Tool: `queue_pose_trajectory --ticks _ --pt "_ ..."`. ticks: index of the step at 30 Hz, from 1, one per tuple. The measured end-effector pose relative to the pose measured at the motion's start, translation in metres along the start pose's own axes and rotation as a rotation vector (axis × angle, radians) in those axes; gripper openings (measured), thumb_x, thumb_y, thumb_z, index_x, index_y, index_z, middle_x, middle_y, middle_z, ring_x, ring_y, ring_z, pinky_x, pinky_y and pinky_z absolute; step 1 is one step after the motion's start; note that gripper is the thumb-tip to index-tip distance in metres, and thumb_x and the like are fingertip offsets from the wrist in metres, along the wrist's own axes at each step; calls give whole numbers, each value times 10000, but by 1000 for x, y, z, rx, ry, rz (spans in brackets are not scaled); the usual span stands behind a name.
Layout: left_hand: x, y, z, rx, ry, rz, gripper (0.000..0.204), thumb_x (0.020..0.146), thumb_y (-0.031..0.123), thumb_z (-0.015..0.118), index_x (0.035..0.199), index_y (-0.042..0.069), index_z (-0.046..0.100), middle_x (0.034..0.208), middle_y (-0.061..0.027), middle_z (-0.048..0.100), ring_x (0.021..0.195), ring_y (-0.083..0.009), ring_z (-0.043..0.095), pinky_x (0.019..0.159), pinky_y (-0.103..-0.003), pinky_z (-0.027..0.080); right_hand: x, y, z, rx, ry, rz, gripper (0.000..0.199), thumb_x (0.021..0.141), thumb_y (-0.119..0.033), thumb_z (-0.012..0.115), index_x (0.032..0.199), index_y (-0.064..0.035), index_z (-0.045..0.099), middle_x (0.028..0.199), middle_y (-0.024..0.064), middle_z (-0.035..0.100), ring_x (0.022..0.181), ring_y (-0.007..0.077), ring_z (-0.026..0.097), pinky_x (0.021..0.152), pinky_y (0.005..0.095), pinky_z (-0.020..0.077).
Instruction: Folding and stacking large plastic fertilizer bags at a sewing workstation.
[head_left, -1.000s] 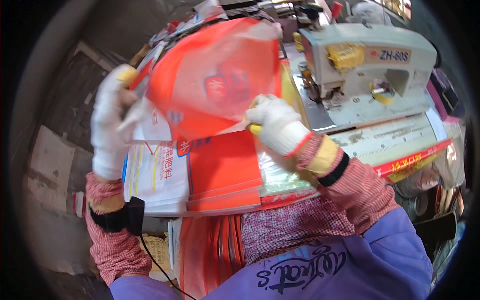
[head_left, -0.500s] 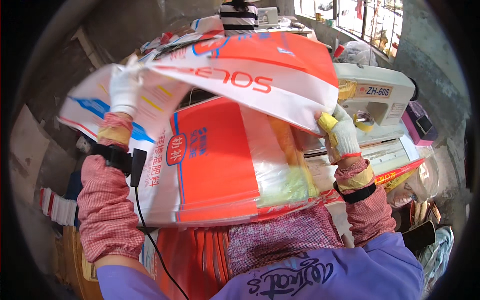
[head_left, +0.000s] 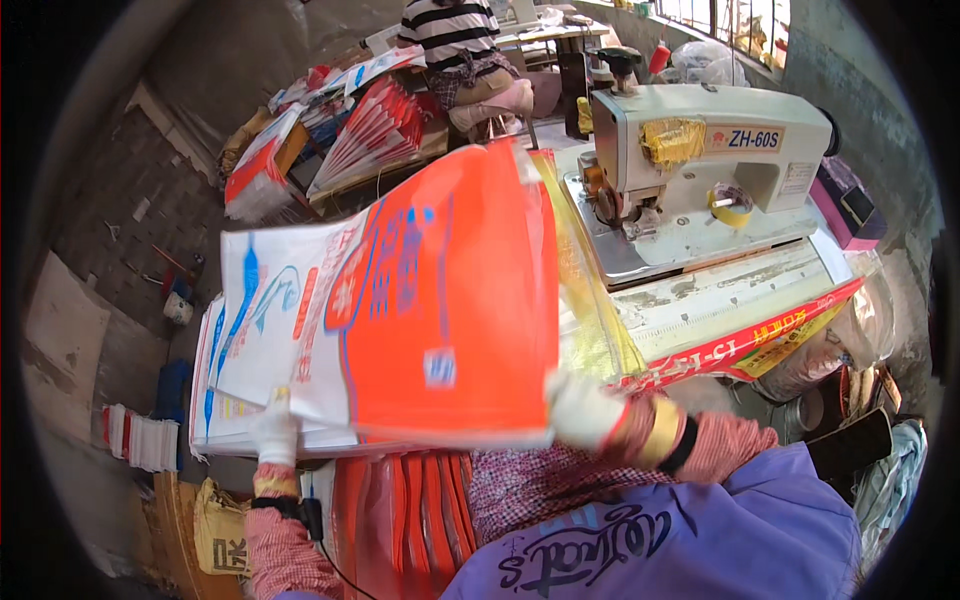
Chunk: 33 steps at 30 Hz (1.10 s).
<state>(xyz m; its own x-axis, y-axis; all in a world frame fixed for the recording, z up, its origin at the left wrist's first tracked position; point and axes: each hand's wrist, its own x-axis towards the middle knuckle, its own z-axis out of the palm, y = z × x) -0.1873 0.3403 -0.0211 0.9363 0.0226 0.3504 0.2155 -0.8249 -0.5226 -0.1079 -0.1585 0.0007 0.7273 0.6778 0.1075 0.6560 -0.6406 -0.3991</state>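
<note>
Orange-and-white woven sack, lifted flat, both gloved hands clamped on its near edge, left hand at 7 o'clock, right hand at 5; sewing machine at 1 o'clock, unfed.

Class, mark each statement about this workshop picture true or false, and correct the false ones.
1. Both gloved hands hold the orange and white sack. True.
2. The left hand is at the sack's lower left corner. True.
3. The sewing machine lies to the person's left. False: it stands to the right, beyond the sack.
4. The right hand is bare. False: it wears a white glove.
5. Another person in a striped top sits in the background. True.
</note>
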Motion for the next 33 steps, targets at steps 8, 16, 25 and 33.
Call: queue_pose_trajectory --ticks 8,16,25,33 --pt "-29 -96 -29 -442 -553 -600 225 820 245 541 877 60 656 799 -146 643 714 -310 613 612 -365 471 22 5 -58 796 529 -370 186 730 -26 535 903 -41 602 742 104 581 702 248 583 663 316 475" --pt "171 83 -154 -789 -165 328 258 868 195 483 1046 39 587 894 -206 602 835 -342 584 700 -380 453 102 61 -96 105 266 304 200 792 -247 570 930 -107 609 841 115 629 793 268 607 671 341 482" --pt "223 218 -136 -1059 -122 231 446 892 415 430 728 40 607 694 -172 597 698 -338 588 650 -372 451 48 24 -110 -127 371 -13 142 716 -199 624 757 -70 583 764 132 588 734 316 582 628 396 467" --pt "236 223 -127 -1115 -56 108 498 887 451 420 684 31 594 609 -169 557 631 -329 571 597 -374 437 23 60 -66 312 321 216 150 797 -197 543 858 -66 584 793 156 603 753 324 595 650 403 474"
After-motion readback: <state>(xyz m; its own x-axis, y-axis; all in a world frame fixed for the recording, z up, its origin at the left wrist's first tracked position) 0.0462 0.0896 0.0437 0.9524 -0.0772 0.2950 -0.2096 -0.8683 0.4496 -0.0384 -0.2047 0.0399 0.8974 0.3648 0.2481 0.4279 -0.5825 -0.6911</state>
